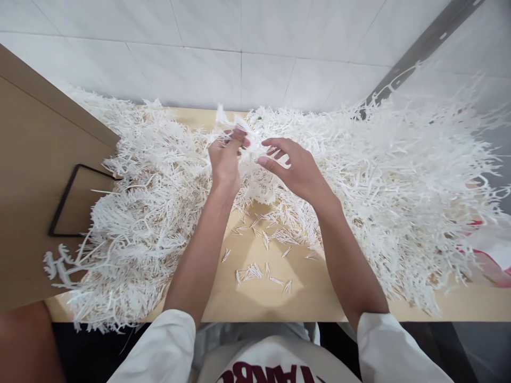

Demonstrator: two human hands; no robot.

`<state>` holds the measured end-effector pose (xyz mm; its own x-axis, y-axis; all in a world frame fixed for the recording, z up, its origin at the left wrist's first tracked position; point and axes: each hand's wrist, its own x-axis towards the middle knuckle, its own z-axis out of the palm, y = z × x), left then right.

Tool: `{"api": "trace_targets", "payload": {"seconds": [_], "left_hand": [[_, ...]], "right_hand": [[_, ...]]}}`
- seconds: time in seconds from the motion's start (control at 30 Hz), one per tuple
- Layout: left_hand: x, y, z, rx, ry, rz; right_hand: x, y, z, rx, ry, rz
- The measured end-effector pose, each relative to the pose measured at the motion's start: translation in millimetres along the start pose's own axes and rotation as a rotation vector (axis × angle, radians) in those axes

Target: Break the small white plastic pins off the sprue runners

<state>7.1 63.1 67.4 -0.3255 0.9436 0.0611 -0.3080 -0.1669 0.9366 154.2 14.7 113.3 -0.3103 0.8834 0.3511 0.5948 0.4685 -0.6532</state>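
My left hand point(228, 154) is closed, its fingers pinching a white branched plastic sprig point(239, 123) above the middle of the table. Just to the right, my right hand point(289, 162) faces it with thumb and fingers apart, and no held thing shows between them. Beneath the hands, more white plastic point(261, 189) hangs or lies; whether it belongs to the held sprig I cannot tell. Small white stick-like pieces point(293, 223) lie in a loose heap below my right hand, with several strays point(251, 272) nearer the table's front edge.
Tangled white sprigs form a large pile point(147, 202) on the left and another point(383, 186) on the right. The wooden table point(255, 306) meets a tiled wall point(207, 69). A brown panel point(35, 175) with a black metal loop point(64, 199) stands left. A red-and-white plastic bag point(489, 258) lies right.
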Motion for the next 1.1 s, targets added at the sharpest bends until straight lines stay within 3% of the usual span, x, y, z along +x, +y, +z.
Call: {"api": "trace_targets", "payload": {"seconds": [0.1,0.23,0.4,0.6,0.83,0.97,1.0,1.03,1.1], "left_hand": [[-17.7,3.8,17.0,-0.009,-0.098,0.007],[-26.8,4.6,25.5,-0.015,-0.05,0.039],[-24.4,7.3,23.6,-0.035,-0.015,0.065],[-24.0,-1.1,22.5,-0.024,-0.005,-0.011],[-33.1,-17.3,28.7,0.05,-0.097,-0.065],[-23.1,-18.6,17.7,0.109,-0.023,-0.136],[-20.4,-17.4,15.1,0.112,-0.002,-0.132],[-18.3,-15.5,13.3,0.115,-0.001,-0.105],[-17.2,-10.0,12.6,0.137,-0.064,-0.025]], "right_hand": [[3.2,8.3,7.0,-0.017,0.017,0.081],[2.5,3.9,8.3,-0.087,0.091,0.113],[0.4,-7.5,6.5,-0.142,0.06,0.09],[-3.5,-16.1,-1.1,-0.222,-0.168,-0.009],[-6.9,-11.5,-24.2,-0.161,-0.402,-0.053],[-15.7,-37.1,-23.9,0.187,-0.762,-0.348],[-17.1,-43.2,-23.0,0.221,-0.798,-0.399],[-17.6,-46.6,-22.5,0.229,-0.778,-0.405],[-15.7,-42.5,-23.6,0.166,-0.595,-0.314]]}}
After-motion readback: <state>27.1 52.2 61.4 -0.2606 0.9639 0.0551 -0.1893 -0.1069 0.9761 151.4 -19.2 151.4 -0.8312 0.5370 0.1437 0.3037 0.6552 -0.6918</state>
